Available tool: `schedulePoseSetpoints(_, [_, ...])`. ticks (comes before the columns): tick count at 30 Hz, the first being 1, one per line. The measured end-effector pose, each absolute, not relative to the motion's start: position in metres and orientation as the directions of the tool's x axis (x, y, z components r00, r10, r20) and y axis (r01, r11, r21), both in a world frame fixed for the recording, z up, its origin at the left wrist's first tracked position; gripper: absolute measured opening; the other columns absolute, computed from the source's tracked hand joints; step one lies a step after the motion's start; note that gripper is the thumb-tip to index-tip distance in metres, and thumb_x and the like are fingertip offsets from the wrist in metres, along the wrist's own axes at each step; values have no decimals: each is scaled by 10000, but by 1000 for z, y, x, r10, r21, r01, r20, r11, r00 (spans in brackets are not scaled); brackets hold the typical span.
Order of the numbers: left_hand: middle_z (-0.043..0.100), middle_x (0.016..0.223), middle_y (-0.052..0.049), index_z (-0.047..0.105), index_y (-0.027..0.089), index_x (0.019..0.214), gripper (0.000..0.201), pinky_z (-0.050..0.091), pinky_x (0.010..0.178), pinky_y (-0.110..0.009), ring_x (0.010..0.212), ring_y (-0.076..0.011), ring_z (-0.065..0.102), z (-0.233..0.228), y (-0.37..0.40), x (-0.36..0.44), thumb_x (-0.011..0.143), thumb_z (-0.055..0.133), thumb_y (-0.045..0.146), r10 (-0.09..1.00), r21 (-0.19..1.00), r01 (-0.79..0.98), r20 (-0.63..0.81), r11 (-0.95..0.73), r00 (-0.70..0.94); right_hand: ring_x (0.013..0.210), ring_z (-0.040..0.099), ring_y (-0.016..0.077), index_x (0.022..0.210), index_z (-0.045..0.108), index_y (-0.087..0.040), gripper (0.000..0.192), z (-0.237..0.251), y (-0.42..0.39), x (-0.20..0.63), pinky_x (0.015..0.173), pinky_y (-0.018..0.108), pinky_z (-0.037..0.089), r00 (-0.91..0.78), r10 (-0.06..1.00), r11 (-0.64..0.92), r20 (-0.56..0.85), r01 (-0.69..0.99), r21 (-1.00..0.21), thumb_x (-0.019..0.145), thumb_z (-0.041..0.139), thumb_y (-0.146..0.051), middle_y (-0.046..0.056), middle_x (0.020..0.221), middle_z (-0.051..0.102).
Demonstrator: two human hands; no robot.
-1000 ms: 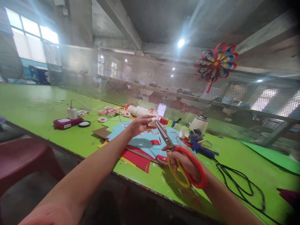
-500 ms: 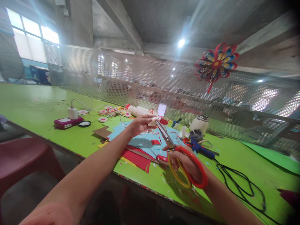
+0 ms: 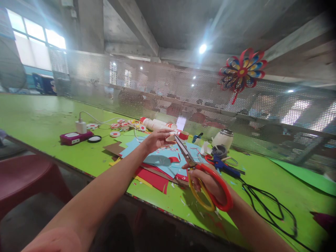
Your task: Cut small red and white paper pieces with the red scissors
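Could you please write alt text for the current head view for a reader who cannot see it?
The right hand holds red-and-yellow scissors, their tips at a small pale piece in the left hand, above coloured paper sheets on a green table.

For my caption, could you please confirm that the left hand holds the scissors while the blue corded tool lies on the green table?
Not quite: the head view shows the right hand holding the scissors; the blue corded tool lies on the green table.
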State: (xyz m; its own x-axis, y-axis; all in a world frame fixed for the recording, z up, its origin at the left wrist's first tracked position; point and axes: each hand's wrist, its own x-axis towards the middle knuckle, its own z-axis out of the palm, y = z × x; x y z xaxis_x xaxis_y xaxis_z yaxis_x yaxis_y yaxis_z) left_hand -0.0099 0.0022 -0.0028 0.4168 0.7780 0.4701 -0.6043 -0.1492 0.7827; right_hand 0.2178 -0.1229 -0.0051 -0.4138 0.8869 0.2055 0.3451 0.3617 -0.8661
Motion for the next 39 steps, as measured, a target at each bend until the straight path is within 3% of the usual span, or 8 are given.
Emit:
schedulePoseSetpoints(4, [680,1029,-188,681,74,983,290,464,912,-499,963,-285,642,-2,1,-10,698,667,129,785,788,-601,454,-133,422,437,458,100,585,594,-175,281,-2,-126,215,497,262,393,-392,905,315,165,355,-880,825,464,-239,-38,463,480])
schedulePoseSetpoints(9, [684,1006,-193,681,62,955,253,479,890,-500,940,-286,649,-1,0,-10,708,663,116,792,788,-603,446,-126,417,436,443,100,930,647,-163,213,-6,-124,217,475,248,375,-384,903,331,193,336,-882,827,471,-228,-63,478,476])
schedulePoseSetpoints(13, [700,945,-163,681,74,939,231,488,874,-509,898,-273,659,-1,0,-9,711,664,103,801,775,-621,446,-121,401,427,435,103,998,639,-149,252,-7,-122,218,468,251,372,-390,894,366,220,356,-860,827,466,-216,-67,460,463])
schedulePoseSetpoints(30, [691,977,-176,673,62,977,280,463,906,-519,925,-277,652,-4,0,-9,700,650,99,794,789,-604,437,-114,422,429,442,102,903,655,-148,234,-4,-128,217,477,246,389,-398,898,335,187,343,-878,826,449,-227,-71,454,446])
schedulePoseSetpoints(36, [697,936,-147,674,67,939,222,494,867,-477,915,-265,645,0,-2,-10,736,615,134,792,791,-606,424,-88,438,431,455,101,704,662,-158,257,-8,-118,219,487,245,404,-425,882,354,202,315,-881,835,475,-276,-49,447,474])
schedulePoseSetpoints(39, [695,948,-143,656,86,1020,282,498,851,-452,927,-264,645,2,-3,-11,751,593,143,781,801,-593,422,-82,461,446,474,105,644,658,-168,276,-7,-115,221,521,253,423,-435,876,368,209,319,-873,833,489,-276,-43,447,480])
